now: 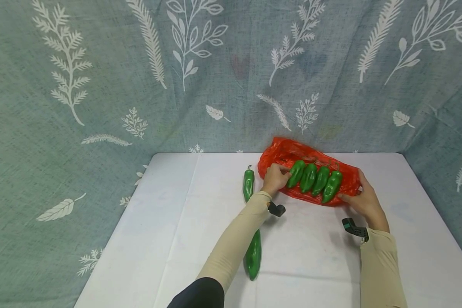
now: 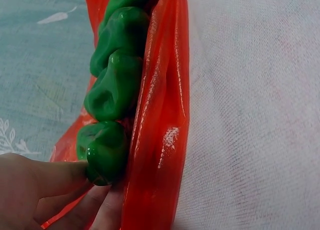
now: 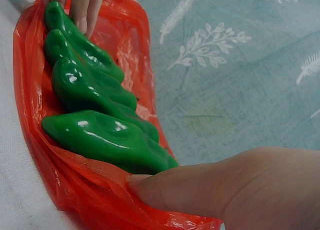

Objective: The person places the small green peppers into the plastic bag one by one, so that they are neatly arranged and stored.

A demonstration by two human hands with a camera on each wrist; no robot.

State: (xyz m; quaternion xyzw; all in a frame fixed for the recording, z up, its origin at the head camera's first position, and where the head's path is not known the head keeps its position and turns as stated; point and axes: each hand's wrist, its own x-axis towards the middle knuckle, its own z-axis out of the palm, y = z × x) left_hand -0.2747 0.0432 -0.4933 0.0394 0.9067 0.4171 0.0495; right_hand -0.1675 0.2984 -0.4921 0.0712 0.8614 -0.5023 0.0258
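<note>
A red plastic bag [image 1: 278, 150] lies spread near the table's far edge, with several glossy green peppers side by side on it. My left hand [image 1: 275, 179] is at the bag's left end, its thumb and fingers around the leftmost pepper [image 2: 107, 155]. At the other end, my right hand [image 1: 366, 202] holds the bag's edge. The right thumb lies over the red plastic beside the rightmost pepper [image 3: 107, 140], while the other right fingers are hidden in the right wrist view.
Left of the bag, one green pepper [image 1: 248, 183] lies on the white-covered table [image 1: 169, 239]. A longer green pepper [image 1: 253, 259] lies closer to me, partly behind my left sleeve. A patterned green cloth [image 1: 235, 107] hangs right behind the table.
</note>
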